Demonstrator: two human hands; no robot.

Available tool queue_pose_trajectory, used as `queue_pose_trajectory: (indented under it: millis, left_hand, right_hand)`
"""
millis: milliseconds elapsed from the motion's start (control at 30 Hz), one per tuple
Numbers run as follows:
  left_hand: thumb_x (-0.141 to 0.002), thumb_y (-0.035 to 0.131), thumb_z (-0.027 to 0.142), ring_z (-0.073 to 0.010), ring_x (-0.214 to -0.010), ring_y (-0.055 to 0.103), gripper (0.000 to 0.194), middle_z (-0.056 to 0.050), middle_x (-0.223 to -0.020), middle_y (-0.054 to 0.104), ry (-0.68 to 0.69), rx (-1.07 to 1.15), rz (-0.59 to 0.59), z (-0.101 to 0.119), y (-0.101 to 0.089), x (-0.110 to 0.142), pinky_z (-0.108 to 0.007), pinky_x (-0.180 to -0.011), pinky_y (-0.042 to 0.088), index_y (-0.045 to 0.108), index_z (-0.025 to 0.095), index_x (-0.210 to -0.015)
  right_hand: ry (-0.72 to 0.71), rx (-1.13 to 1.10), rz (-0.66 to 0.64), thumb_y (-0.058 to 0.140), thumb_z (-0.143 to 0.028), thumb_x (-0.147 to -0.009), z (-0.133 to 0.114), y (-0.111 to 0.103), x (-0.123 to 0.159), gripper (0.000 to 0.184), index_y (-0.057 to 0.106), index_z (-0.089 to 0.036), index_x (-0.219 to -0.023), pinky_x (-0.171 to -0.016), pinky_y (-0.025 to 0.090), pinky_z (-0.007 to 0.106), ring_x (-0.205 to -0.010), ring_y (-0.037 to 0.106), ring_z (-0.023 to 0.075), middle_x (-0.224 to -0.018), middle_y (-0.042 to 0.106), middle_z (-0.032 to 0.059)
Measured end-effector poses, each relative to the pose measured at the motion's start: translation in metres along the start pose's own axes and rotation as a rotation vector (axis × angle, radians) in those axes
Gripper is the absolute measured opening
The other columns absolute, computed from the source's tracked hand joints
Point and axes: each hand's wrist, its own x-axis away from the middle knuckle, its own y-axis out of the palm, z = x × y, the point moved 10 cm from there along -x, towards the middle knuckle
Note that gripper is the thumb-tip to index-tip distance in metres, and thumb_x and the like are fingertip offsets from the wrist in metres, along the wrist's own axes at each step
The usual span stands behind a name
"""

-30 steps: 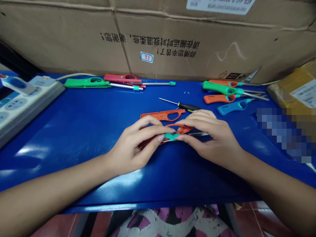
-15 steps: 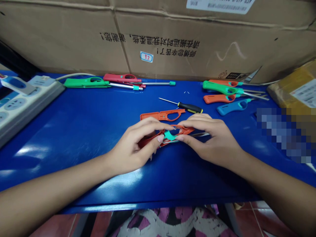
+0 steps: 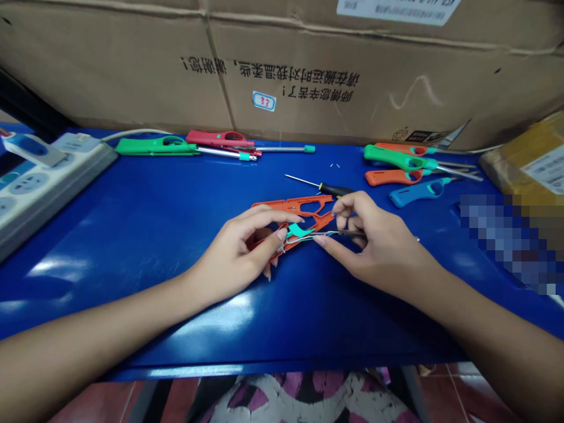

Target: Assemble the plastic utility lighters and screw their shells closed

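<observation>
Two hands (image 3: 249, 249), two orange shells (image 3: 282, 205)

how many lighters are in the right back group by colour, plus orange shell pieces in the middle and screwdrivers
Orange lighters: 2
Green lighter: 1
Blue lighter: 1
Orange shell pieces: 2, one lying on the table, one in the left hand
Screwdriver: 1
Total: 7

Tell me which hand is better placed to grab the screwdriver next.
Probably the right hand: its fingers overlap the end of the screwdriver in view, though it seems occupied too. The left hand is farther off, gripping the orange casing.
</observation>
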Motion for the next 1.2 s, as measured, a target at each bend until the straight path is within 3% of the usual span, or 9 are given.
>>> queue_pose_trajectory:
  millis: [133,333,433,600,733,867,967,1100,1200]
  left_hand:
    - [-0.094,0.062,0.026,-0.0078,-0.055,0.060,0.028,-0.006,-0.103,0.056,-0.025,-0.006,0.032,-0.003,-0.003,-0.001,-0.022,-0.041,0.059,0.069,0.016,-0.119]
    - [-0.092,0.063,0.028,-0.0093,-0.056,0.060,0.029,-0.007,-0.101,0.058,-0.062,0.041,0.039,-0.006,-0.003,-0.001,-0.024,-0.040,0.059,0.068,0.014,-0.117]
    - [-0.092,0.063,0.028,-0.0107,-0.056,0.060,0.027,-0.006,-0.095,0.061,-0.057,0.049,0.032,-0.006,-0.002,-0.001,-0.024,-0.040,0.059,0.068,0.014,-0.115]
    - [-0.094,0.060,0.024,-0.0116,-0.046,0.057,0.029,0.003,-0.059,0.057,-0.157,0.153,-0.030,-0.016,0.002,-0.001,-0.021,-0.040,0.056,0.062,0.012,-0.120]
    - [-0.093,0.060,0.024,-0.0114,-0.045,0.057,0.031,0.003,-0.057,0.059,-0.200,0.184,-0.041,-0.020,0.004,-0.001,-0.021,-0.040,0.056,0.061,0.012,-0.122]
    - [-0.094,0.059,0.025,-0.0119,-0.047,0.058,0.030,0.002,-0.060,0.057,-0.150,0.103,-0.033,-0.016,0.003,0.000,-0.022,-0.040,0.057,0.062,0.013,-0.121]
    - [-0.095,0.058,0.025,-0.0110,-0.049,0.058,0.027,0.001,-0.071,0.058,-0.062,0.018,-0.043,-0.007,0.003,0.000,-0.023,-0.040,0.057,0.064,0.015,-0.119]
    - [-0.097,0.056,0.026,-0.0094,-0.055,0.062,0.026,-0.004,-0.097,0.061,0.032,-0.051,-0.082,0.001,0.007,0.004,-0.023,-0.043,0.060,0.064,0.019,-0.120]
    - [-0.099,0.055,0.026,-0.0087,-0.058,0.062,0.029,-0.005,-0.102,0.061,0.065,-0.039,-0.108,0.004,0.012,0.007,-0.020,-0.044,0.059,0.058,0.021,-0.127]
  right_hand:
    - [-0.118,0.058,-0.057,0.061,-0.039,-0.096,-0.013,0.004,0.003,0.018,0.061,-0.022,-0.091,-0.061,0.043,0.027,-0.067,0.063,0.0139,-0.077,0.068,-0.0017]
    - [-0.450,0.133,-0.123,0.050,-0.031,-0.103,-0.045,0.007,0.016,0.024,0.068,-0.021,-0.091,-0.064,0.040,0.028,-0.072,0.062,0.0133,-0.080,0.068,-0.0002]
    - [-0.479,0.171,-0.154,0.050,-0.030,-0.102,-0.045,0.011,0.018,0.024,0.068,-0.020,-0.089,-0.064,0.040,0.029,-0.074,0.061,0.0139,-0.084,0.067,0.0005]
    - [-0.383,0.089,-0.219,0.049,-0.026,-0.102,-0.030,0.019,0.010,0.018,0.065,-0.019,-0.094,-0.070,0.042,0.028,-0.084,0.061,0.0149,-0.091,0.066,0.0021]
    - [-0.510,0.080,-0.235,0.049,-0.024,-0.102,-0.040,0.021,0.014,0.021,0.065,-0.018,-0.090,-0.077,0.043,0.032,-0.084,0.056,0.0167,-0.092,0.065,0.0043]
    - [-0.632,0.087,-0.146,0.054,-0.024,-0.100,-0.054,0.012,0.019,0.017,0.066,-0.018,-0.090,-0.084,0.042,0.037,-0.087,0.057,0.0185,-0.094,0.068,0.0048]
    - [-0.541,0.070,-0.045,0.060,-0.029,-0.097,-0.051,0.000,0.013,0.015,0.066,-0.020,-0.088,-0.085,0.041,0.040,-0.088,0.059,0.0196,-0.091,0.069,0.0035]
    - [-0.275,-0.100,0.119,0.065,-0.027,-0.093,-0.028,-0.018,0.002,0.007,0.063,-0.020,-0.095,-0.082,0.048,0.034,-0.088,0.062,0.0182,-0.093,0.067,0.0043]
    - [-0.165,-0.181,0.074,0.072,-0.028,-0.088,-0.016,-0.010,-0.001,0.022,0.064,-0.020,-0.107,-0.085,0.051,0.034,-0.094,0.065,0.0193,-0.103,0.069,0.0054]
